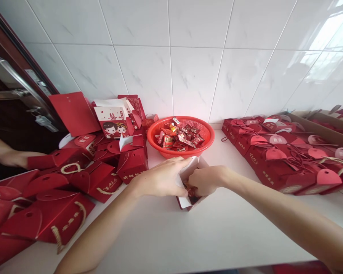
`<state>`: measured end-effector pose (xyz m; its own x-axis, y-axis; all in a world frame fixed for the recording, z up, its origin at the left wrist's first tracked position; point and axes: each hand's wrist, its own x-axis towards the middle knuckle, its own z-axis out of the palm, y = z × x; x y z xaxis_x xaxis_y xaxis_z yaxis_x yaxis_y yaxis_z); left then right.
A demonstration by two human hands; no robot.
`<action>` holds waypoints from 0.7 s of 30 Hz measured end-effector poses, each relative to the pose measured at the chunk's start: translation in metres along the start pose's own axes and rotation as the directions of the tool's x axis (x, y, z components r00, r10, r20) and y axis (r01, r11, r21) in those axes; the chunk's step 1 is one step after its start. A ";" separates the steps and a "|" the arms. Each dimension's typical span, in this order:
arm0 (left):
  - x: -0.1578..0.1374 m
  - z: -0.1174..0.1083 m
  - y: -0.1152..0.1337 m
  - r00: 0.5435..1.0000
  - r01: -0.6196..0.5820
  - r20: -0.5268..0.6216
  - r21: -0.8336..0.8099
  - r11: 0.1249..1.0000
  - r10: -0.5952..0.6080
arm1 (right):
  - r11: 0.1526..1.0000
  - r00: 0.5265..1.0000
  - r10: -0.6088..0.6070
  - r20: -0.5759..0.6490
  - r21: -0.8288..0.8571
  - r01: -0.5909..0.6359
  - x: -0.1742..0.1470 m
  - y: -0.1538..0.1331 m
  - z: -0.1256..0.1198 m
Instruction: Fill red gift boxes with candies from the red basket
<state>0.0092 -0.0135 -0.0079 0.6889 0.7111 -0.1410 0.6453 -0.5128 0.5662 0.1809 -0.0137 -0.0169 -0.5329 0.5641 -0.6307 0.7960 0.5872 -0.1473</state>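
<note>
An opened red gift box (200,201) with a white inside stands on the white table in front of me. My left hand (162,179) grips its left side, thumb at the near flap and fingers along the upright white flap. My right hand (207,180) reaches into the box from the right, its fingers curled down against wrapped candy (191,191). The box walls and my hand partly hide the fingertips. Just behind the box sits a red plastic basket (152,142) holding many wrapped sweets (180,135).
Red boxes with rope handles (65,217) pile up on the left, with upright printed cards (114,121) behind. Another person's forearm (11,158) reaches in there. Closed boxes (274,163) stand in rows on the right. A tiled wall (194,76) bounds the table's back.
</note>
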 end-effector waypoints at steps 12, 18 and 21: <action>0.004 -0.002 -0.012 0.997 0.071 0.006 -0.067 0.995 -0.070 | 0.901 0.846 -0.134 -0.516 0.292 0.321 -0.052 0.022 0.024; 0.007 -0.002 -0.015 1.000 0.021 0.005 -0.089 0.996 -0.021 | 0.924 0.547 0.005 -0.837 0.213 0.317 -0.054 0.041 0.065; 0.009 0.000 -0.014 0.999 0.046 -0.007 -0.081 0.996 -0.046 | 0.881 0.472 0.036 -0.881 0.251 0.401 -0.048 0.042 0.081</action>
<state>0.0062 0.0000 -0.0165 0.6558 0.7375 -0.1611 0.6472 -0.4395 0.6229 0.2633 -0.0627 -0.0541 -0.4761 0.7985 0.3684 0.5593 0.5983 -0.5738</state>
